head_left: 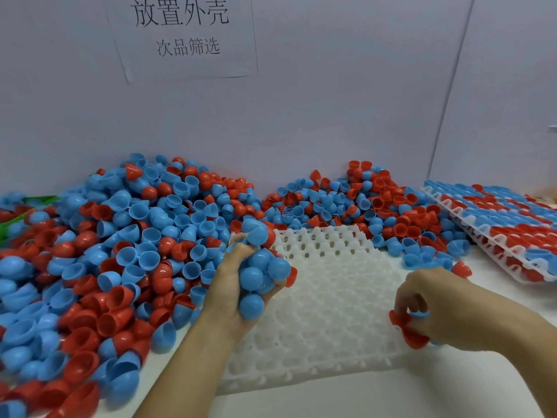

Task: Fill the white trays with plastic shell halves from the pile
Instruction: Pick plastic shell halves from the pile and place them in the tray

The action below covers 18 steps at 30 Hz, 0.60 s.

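Observation:
A big pile of blue and red plastic shell halves point(126, 251) covers the table's left side and runs along the back wall. In front of me lies a white tray point(337, 297) with rows of bare sockets. My left hand point(232, 285) hovers over the tray's left edge and grips a bunch of several shell halves point(262, 276), mostly blue. Over the tray's right edge, my right hand point(434, 306) pinches red shell halves point(410, 330), with a blue one showing behind its fingers.
A stack of white trays filled with blue and red halves point(506, 227) leans at the right. A paper sign point(184, 34) hangs on the grey wall. Something green point(18, 218) pokes out at the far left. Bare white tabletop point(391, 393) lies in front.

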### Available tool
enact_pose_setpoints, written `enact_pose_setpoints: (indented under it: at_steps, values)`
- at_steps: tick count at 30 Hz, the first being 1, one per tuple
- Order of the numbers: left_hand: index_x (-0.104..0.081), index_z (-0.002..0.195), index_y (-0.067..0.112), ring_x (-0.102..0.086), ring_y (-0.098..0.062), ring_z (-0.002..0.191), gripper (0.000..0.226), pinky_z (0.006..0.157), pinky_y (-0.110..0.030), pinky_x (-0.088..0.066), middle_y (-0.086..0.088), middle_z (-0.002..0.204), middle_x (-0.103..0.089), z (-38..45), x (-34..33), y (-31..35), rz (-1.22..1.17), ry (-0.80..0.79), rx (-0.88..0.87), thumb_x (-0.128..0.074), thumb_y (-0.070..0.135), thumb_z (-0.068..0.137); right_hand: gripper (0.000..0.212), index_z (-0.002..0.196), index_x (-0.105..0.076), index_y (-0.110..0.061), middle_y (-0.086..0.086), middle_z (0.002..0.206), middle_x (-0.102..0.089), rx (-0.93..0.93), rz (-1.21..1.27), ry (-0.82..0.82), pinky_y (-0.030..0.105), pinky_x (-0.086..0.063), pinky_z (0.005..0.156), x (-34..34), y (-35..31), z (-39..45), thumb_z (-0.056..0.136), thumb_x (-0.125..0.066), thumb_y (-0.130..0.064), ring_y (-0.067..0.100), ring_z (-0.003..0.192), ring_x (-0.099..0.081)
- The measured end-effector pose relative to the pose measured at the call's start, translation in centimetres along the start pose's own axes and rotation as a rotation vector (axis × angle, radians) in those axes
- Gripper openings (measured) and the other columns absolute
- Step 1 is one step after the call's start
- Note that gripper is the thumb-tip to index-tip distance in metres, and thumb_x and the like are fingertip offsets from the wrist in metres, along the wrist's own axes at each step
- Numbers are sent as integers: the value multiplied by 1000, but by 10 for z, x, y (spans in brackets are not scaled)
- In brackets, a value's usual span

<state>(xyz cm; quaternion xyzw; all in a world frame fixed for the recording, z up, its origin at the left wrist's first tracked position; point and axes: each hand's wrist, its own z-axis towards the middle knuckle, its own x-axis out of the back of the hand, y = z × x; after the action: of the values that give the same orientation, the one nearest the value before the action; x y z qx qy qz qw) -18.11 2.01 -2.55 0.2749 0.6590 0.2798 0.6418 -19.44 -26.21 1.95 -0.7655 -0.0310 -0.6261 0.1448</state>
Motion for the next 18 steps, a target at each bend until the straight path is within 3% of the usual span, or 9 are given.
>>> enact_pose_setpoints:
  at_steps: [6, 10, 15, 18]
  values:
    - [-67, 91, 20, -68, -18, 63, 24, 55, -38, -58, -6, 72, -66, 1, 0, 1, -32, 8, 14, -71, 25, 68, 30, 96, -60, -44, -22, 94, -57, -26, -8, -37, 12, -54, 73, -4, 0, 0, 85, -74, -20, 4, 85, -60]
    - [-66, 95, 17, -68, -19, 63, 28, 55, -38, -58, -7, 74, -67, 0, 0, 2, -62, 4, 32, -71, 23, 68, 28, 90, -56, -48, -22, 98, -56, -8, -10, -13, 16, -53, 71, 3, 2, -5, 88, -72, -25, 4, 88, -57]
    - [-63, 104, 14, -69, -22, 71, 37, 57, -40, -59, -12, 82, -66, -1, 0, 4, -64, 5, 46, -70, 23, 69, 38, 90, -53, -54, -20, 98, -55, 28, 3, 1, 15, -51, 68, 16, -9, 0, 92, -68, -19, 2, 89, -57]
    - [-63, 100, 13, -69, -22, 69, 34, 55, -39, -57, -11, 80, -66, -2, 0, 4, -82, 14, 53, -71, 22, 69, 40, 93, -53, -51, -18, 96, -58, 81, 46, 32, 15, -52, 69, 22, -27, 10, 94, -65, -13, 2, 87, -59]
